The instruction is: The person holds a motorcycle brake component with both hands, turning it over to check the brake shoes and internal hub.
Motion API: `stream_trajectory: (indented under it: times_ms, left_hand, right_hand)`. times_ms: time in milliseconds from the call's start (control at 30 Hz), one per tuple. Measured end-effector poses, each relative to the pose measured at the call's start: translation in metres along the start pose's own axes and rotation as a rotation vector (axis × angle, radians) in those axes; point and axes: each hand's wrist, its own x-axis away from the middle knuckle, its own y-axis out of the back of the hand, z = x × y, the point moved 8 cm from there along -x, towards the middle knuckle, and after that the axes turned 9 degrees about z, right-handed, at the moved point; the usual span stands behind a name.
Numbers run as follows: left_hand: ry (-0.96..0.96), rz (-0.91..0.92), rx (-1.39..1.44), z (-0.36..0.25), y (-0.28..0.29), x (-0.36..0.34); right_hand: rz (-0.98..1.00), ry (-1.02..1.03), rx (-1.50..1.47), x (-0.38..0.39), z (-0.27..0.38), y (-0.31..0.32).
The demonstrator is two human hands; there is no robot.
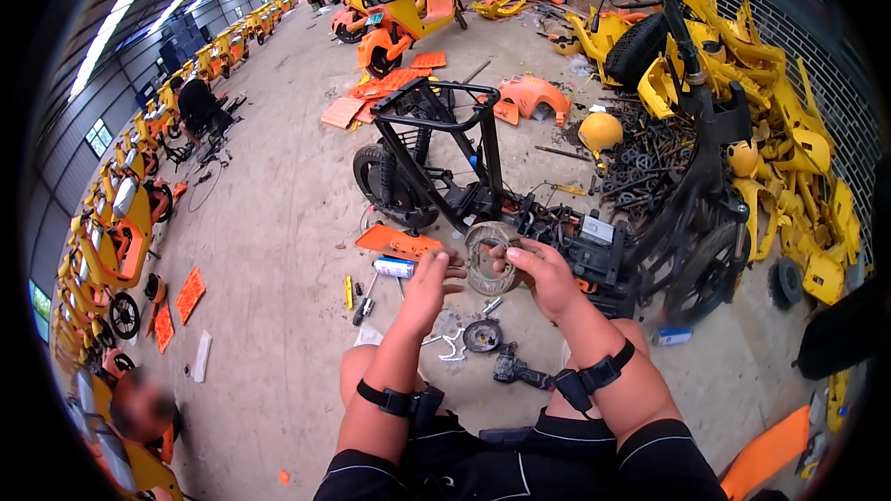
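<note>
In front of me my right hand (546, 278) pinches the edge of a round, see-through cover (490, 280) that looks like a lamp lens, held upright above the floor. My left hand (431, 288) is just left of it, fingers stretched and apart, apparently holding nothing. Below the hands a round black part with an open middle (482, 336) lies on the floor. A cordless drill (522, 369) rests between my legs. Beyond the cover stands a stripped black scooter frame (473, 162), its wheels and inner parts bare.
Left of my hands lie a blue-and-white can (394, 267), a screwdriver (365, 308) and an orange panel (399, 243). Yellow body panels (807, 176) and dark metal parts (640, 162) are heaped at right. Scooters line the left side; a person (198, 107) crouches there.
</note>
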Motion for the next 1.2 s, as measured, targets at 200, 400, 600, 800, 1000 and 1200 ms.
stream_trajectory:
  times_ms: [200, 400, 600, 800, 1000, 1200]
  left_hand:
    - [0.093, 0.274, 0.343, -0.009, -0.031, 0.022]
    - [0.033, 0.146, 0.2, -0.007, -0.01, 0.035]
    - [-0.043, 0.057, 0.044, -0.01, -0.001, 0.047]
    - [-0.077, -0.027, -0.099, -0.006, 0.01, 0.049]
    - [-0.108, -0.131, -0.397, -0.007, 0.017, 0.045]
    - [-0.14, -0.224, -0.608, -0.013, 0.015, 0.034]
  right_hand:
    - [0.036, -0.038, -0.152, 0.013, -0.001, -0.009]
    - [-0.081, -0.131, 0.096, 0.026, -0.004, -0.006]
    - [-0.2, -0.155, 0.292, 0.031, -0.018, 0.005]
    - [-0.218, -0.119, 0.322, 0.031, -0.015, -0.008]
    - [-0.208, -0.104, 0.354, 0.022, -0.023, 0.0]
    - [-0.189, -0.123, 0.426, 0.007, -0.031, 0.011]
